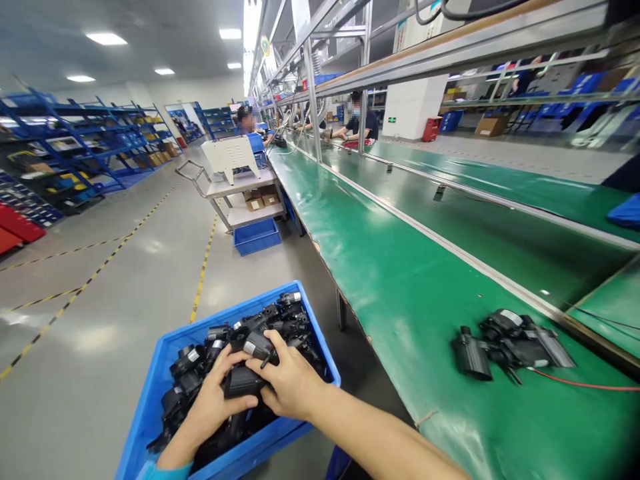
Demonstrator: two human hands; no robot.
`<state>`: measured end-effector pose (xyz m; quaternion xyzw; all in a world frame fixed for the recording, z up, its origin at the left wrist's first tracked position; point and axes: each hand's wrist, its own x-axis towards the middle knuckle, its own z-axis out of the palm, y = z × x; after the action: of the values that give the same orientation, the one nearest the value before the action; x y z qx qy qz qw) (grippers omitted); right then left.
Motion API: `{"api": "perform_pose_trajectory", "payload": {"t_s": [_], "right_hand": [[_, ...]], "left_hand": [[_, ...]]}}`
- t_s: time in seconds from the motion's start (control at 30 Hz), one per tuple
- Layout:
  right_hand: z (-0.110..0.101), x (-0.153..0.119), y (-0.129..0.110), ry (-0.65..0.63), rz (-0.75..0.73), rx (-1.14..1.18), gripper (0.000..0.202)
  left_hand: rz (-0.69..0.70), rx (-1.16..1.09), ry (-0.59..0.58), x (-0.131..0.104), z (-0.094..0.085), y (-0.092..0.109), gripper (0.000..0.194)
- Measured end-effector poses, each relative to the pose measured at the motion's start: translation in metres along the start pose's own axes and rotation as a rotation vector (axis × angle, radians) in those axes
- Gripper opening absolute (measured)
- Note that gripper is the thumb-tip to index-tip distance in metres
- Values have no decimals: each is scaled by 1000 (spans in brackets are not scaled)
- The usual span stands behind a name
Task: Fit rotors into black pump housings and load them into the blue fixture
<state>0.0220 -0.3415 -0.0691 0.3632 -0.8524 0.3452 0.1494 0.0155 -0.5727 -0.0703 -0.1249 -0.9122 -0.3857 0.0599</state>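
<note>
Both hands are over the near blue bin (150, 400), their fingers curled round black pieces just above the heap. The right hand (295, 377) is closed over a black part with a pale label (257, 347), its fingertips across the top and its thumb tucked lower, partly out of sight. The left hand (213, 403) is half curled round a ribbed dark body (243, 382) just below, thumb on the near side and fingers on the far side; whether this body and the labelled part are one piece or two cannot be told, as the fingers cover where they meet. The hands and wrists hide much of the heap of black parts (193, 363), whose pieces overlap too closely to count, and the bin's near left corner is cut off. A light blue cuff (167, 471) shows at the left wrist; the right forearm runs out of view at the near edge. On the green worktop (370, 267) to the right, more black units (520, 347) lie bunched, slightly blurred, with a red wire (585, 382) leaving view on the right. Far along the bench, posts and equipment partly screen seated people (363, 123), so their hands' work is unclear.
</note>
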Motion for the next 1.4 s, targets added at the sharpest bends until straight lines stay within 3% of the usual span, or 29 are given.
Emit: {"api": "perform_pose_trajectory", "payload": {"t_s": [0.1,0.2,0.3,0.43,0.53,0.67,0.77,0.83,0.93,1.03,1.13,1.2,1.3,1.4], "right_hand": [[-42,-4,-5,103,-70,-102,60],[-92,-35,-9,255,-47,-185,58],[-132,-94,-7,393,93,-290,62],[-164,-183,4,474,312,-471,61],[-182,-227,12,441,427,-615,54],[-208,-257,17,391,592,-773,49],[-225,-273,15,363,701,-871,51],[-234,-281,8,357,734,-924,55],[-239,-275,-10,470,710,-953,61],[-224,-237,-32,527,575,-822,60],[-179,-173,-45,311,379,-564,55],[-137,-127,-41,104,341,-350,54],[-72,-68,-17,-179,512,-60,68],[-18,-30,11,-343,677,63,95]], "left_hand": [[136,20,32,18,-3,33,76],[332,-53,-83,45,19,87,77],[500,-181,-298,64,69,152,79],[649,-290,-561,71,147,219,80],[742,-250,-649,74,192,250,80],[889,-222,-649,79,234,281,80],[897,-172,-684,79,250,299,86],[872,-151,-712,77,246,304,96],[830,-168,-666,76,217,286,109],[666,-109,-460,75,165,230,102],[314,130,-219,69,103,144,92],[143,225,-149,60,65,84,92],[-65,339,-91,37,24,9,100],[-162,369,-148,12,10,-36,117]]}}
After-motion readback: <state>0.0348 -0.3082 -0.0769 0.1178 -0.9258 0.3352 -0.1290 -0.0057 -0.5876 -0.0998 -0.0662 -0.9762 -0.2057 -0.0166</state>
